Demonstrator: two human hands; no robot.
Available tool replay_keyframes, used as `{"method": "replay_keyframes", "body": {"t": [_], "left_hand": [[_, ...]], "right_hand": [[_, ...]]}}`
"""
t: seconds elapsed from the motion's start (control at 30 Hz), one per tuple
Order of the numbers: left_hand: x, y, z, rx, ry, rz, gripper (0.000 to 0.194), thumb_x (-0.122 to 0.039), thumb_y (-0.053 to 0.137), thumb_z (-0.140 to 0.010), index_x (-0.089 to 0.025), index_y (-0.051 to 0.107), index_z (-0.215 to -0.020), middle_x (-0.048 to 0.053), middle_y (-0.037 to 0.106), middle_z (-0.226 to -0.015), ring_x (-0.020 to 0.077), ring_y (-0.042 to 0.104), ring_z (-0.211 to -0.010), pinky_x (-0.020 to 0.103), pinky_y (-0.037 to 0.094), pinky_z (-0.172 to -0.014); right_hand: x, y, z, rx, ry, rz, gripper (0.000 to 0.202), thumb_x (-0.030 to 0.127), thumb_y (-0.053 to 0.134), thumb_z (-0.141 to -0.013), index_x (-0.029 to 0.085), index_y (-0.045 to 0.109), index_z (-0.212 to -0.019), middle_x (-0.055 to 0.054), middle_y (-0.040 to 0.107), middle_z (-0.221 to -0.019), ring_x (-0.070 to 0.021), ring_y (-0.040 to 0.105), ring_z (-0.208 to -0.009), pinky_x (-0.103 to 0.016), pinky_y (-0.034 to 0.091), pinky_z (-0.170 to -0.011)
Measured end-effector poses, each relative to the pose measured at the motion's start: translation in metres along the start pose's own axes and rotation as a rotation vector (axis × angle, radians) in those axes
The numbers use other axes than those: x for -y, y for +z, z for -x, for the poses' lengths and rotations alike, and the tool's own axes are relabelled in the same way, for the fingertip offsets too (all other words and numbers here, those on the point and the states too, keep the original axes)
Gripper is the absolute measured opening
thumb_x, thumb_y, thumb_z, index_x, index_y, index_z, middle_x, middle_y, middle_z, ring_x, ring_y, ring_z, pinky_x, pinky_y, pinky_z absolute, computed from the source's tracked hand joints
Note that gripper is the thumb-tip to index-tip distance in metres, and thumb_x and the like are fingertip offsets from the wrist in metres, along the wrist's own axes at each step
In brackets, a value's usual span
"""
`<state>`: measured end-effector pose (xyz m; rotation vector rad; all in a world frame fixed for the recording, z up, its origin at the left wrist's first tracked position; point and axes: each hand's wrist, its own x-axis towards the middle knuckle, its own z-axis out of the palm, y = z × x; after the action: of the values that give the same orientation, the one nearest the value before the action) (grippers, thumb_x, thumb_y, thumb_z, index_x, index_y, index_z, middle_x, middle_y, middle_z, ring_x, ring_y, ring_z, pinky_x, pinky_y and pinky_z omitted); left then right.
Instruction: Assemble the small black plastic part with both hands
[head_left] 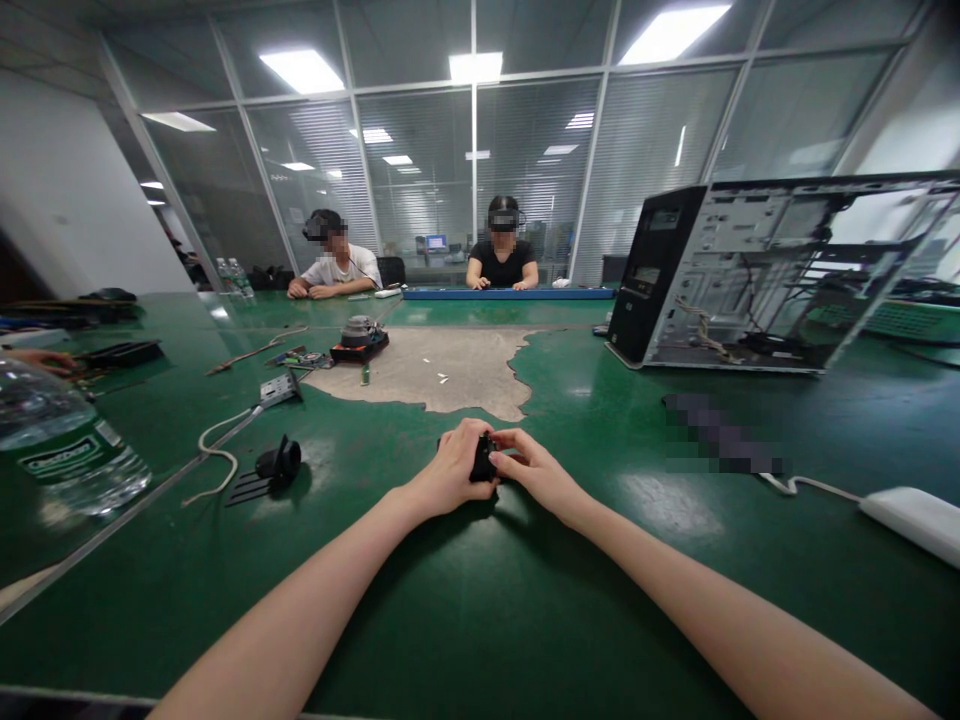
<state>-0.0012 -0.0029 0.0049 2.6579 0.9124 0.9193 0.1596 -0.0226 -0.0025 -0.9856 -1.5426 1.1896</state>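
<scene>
A small black part (pixel 482 458), its exact kind too small to make out, is held between my two hands just above the green table (pixel 480 610). My left hand (pixel 457 462) wraps round it from the left, the thumb along its near side. From the right, the bent fingertips of my right hand (pixel 529 465) press on its edge. Much of the part is hidden behind the fingers. To the left lies a black plastic piece with a round opening and flat slats (pixel 279 460). Beyond it are a metal bracket (pixel 279 388) and a pale cable (pixel 206 440).
An opened computer case (pixel 660 280) stands at the right. A water bottle (pixel 67 440) is at the left edge. A fan-like cooler (pixel 361 338) sits near a bare patch (pixel 420 370). A pixelated device (pixel 724 432) joins a white charger (pixel 915 520). Two people sit across the table.
</scene>
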Motion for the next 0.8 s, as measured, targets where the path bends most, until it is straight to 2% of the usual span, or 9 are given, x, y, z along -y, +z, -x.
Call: {"method": "replay_keyframes", "body": {"t": [0.2, 0.4, 0.57, 0.8], "left_hand": [[0.0007, 0.0003, 0.0003, 0.008, -0.004, -0.007, 0.052, -0.021, 0.059, -0.063, -0.021, 0.032, -0.107, 0.006, 0.043, -0.103, 0.0214, 0.043, -0.099, 0.037, 0.033, -0.084], [0.0003, 0.0002, 0.0002, 0.002, 0.0, -0.004, 0.052, -0.021, 0.058, -0.064, -0.022, 0.031, -0.109, 0.006, 0.043, -0.104, 0.0213, 0.044, -0.098, 0.037, 0.034, -0.084], [0.0011, 0.0007, 0.0004, -0.001, -0.007, -0.001, 0.053, -0.021, 0.059, -0.064, -0.021, 0.031, -0.109, 0.006, 0.042, -0.104, 0.0217, 0.044, -0.098, 0.038, 0.034, -0.084], [-0.0001, -0.0011, -0.0001, 0.018, -0.003, -0.02, 0.054, -0.02, 0.059, -0.063, -0.02, 0.031, -0.109, 0.006, 0.043, -0.104, 0.0217, 0.043, -0.098, 0.037, 0.034, -0.084]], "right_hand": [[0.0046, -0.0015, 0.0028, 0.081, -0.003, -0.088, 0.029, 0.029, 0.063, -0.067, 0.021, 0.047, -0.09, -0.002, 0.053, -0.097, -0.0145, 0.056, -0.084, -0.032, 0.044, -0.076], [0.0024, 0.0007, 0.0038, 0.043, -0.008, -0.069, 0.023, 0.031, 0.059, -0.071, 0.022, 0.046, -0.087, -0.001, 0.055, -0.09, -0.0144, 0.056, -0.083, -0.033, 0.046, -0.076], [-0.0001, 0.0007, 0.0005, 0.012, 0.021, -0.003, 0.029, 0.033, 0.059, -0.071, 0.02, 0.048, -0.094, -0.003, 0.055, -0.092, -0.0148, 0.056, -0.081, -0.033, 0.046, -0.074], [0.0026, -0.0016, 0.0024, 0.052, 0.005, -0.085, 0.028, 0.028, 0.064, -0.066, 0.021, 0.046, -0.086, -0.001, 0.053, -0.096, -0.0155, 0.055, -0.087, -0.032, 0.045, -0.076]]}}
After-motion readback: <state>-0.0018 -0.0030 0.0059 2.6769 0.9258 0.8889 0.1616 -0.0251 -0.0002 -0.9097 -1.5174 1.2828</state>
